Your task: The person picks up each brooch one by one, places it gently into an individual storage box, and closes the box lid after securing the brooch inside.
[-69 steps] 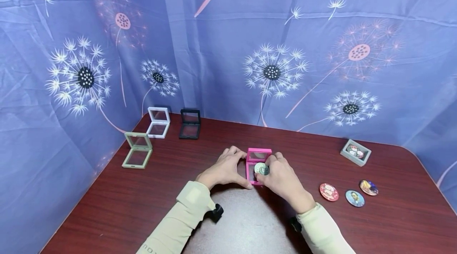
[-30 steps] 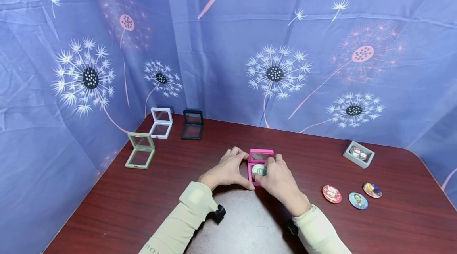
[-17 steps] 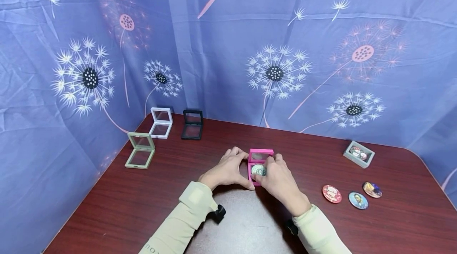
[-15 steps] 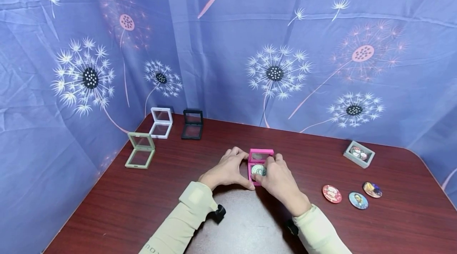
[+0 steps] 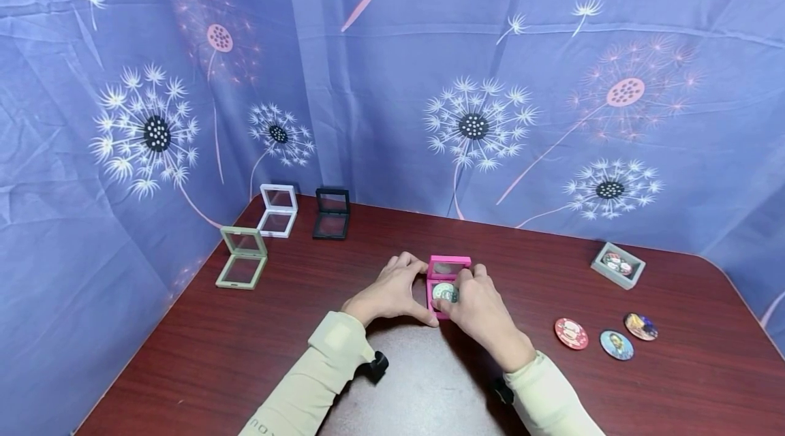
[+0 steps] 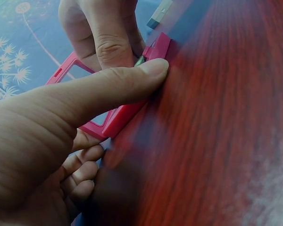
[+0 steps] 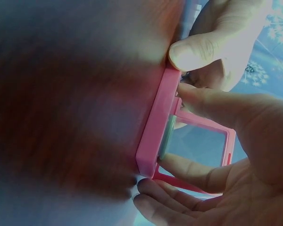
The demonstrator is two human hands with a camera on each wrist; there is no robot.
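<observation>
An open pink display case (image 5: 450,259) with clear panes stands on the table, its lid tilted up at the back. My left hand (image 5: 388,291) grips its left side, thumb (image 6: 118,84) along the front edge and fingers behind. Over the case's base is a round green-and-white disc (image 5: 444,291). My right hand (image 5: 484,308) pinches this disc between thumb and index finger, close over the lower pane. In the right wrist view the disc (image 7: 167,136) shows edge-on beside the pink rim. Part of its face is hidden by the right thumb.
Open display cases in green (image 5: 242,255), white (image 5: 278,211) and black (image 5: 332,212) stand at the back left. On the right lie a red disc (image 5: 571,333), a portrait disc (image 5: 616,345) and a multicoloured disc (image 5: 640,326). Behind them, a grey box (image 5: 618,266) holds small discs.
The disc has shifted left and down into the pink case's base with my right fingers. My left hand stays at the case's side. The head view has shifted slightly.
</observation>
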